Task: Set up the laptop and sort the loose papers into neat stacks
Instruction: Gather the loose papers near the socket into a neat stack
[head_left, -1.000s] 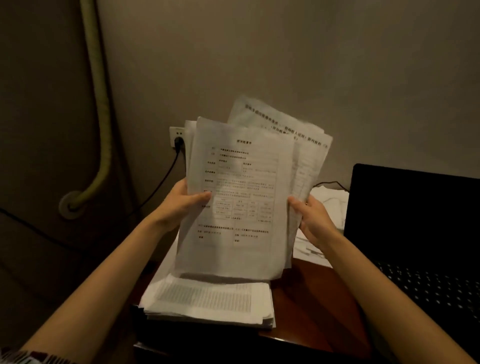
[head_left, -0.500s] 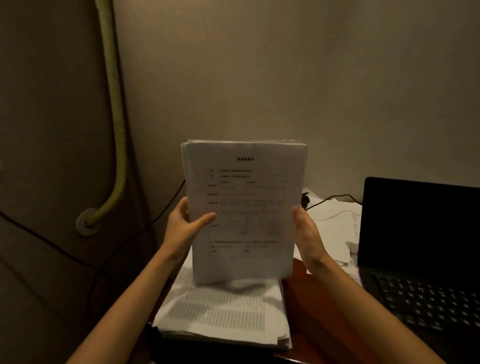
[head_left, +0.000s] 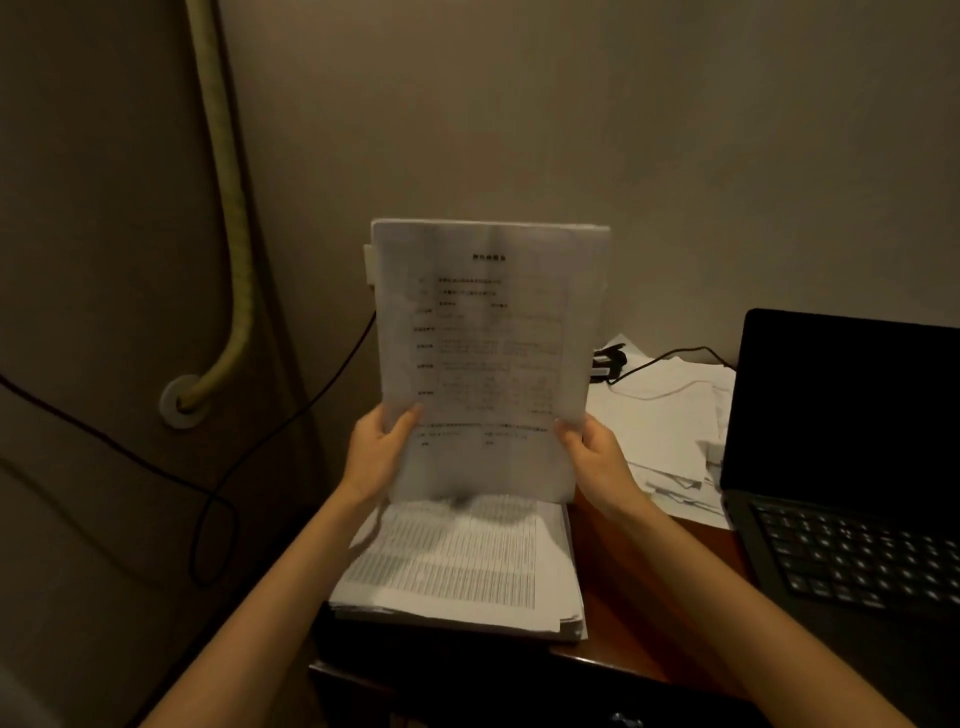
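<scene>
In the head view, a sheaf of papers (head_left: 488, 358) is held upright at frame centre, gripped at its lower edges by the left hand (head_left: 376, 452) and right hand (head_left: 597, 457), above a stack (head_left: 457, 566) on the desk (head_left: 623, 597). The open laptop (head_left: 841, 467) is seen at right, its screen dark.

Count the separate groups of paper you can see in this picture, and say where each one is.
3: the sheaf held upright in both hands, the neat stack lying under it, and loose papers beside the laptop. More may be hidden.
</scene>
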